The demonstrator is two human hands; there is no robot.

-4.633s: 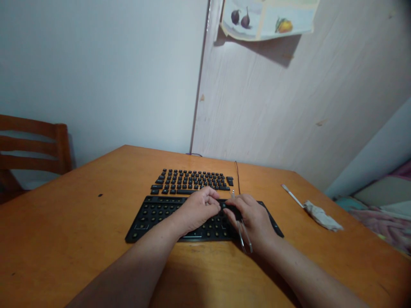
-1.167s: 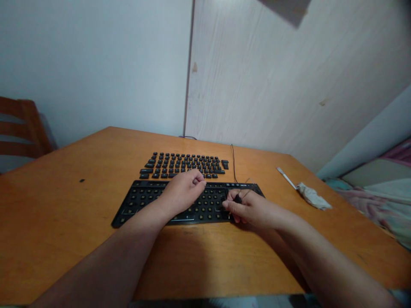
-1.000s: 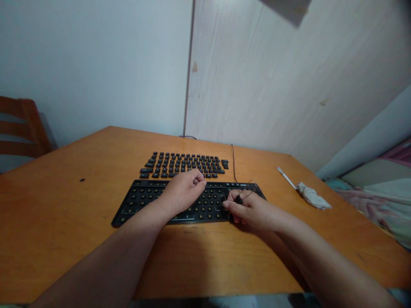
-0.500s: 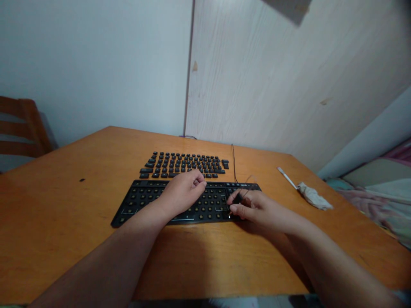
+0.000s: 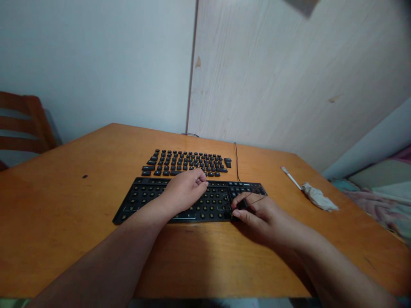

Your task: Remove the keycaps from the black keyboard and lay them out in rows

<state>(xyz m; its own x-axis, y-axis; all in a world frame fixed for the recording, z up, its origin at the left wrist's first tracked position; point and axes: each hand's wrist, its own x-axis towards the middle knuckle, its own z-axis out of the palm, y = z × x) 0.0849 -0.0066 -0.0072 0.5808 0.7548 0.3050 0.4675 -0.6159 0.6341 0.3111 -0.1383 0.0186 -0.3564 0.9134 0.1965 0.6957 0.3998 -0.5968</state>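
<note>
R hand (image 5: 257,211) pinches a dark wire tool (image 5: 243,203) low over the kbd (image 5: 210,201), R part, by its near edge. Kbd lies flat, long axis L–R, mostly L of that grip; R hand's nearer the R end. L hand (image 5: 186,190) is loosely curled over kbd's middle; can't tell if it holds anything. Loose keycaps (image 5: 189,162) just beyond; bare table (image 5: 237,265) this side.

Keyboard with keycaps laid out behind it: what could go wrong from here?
The left hand is close to the loose keycaps, so a small slip might scatter their rows. The thin-wired tool in the right hand could scratch or snag the keyboard beneath it.
</note>
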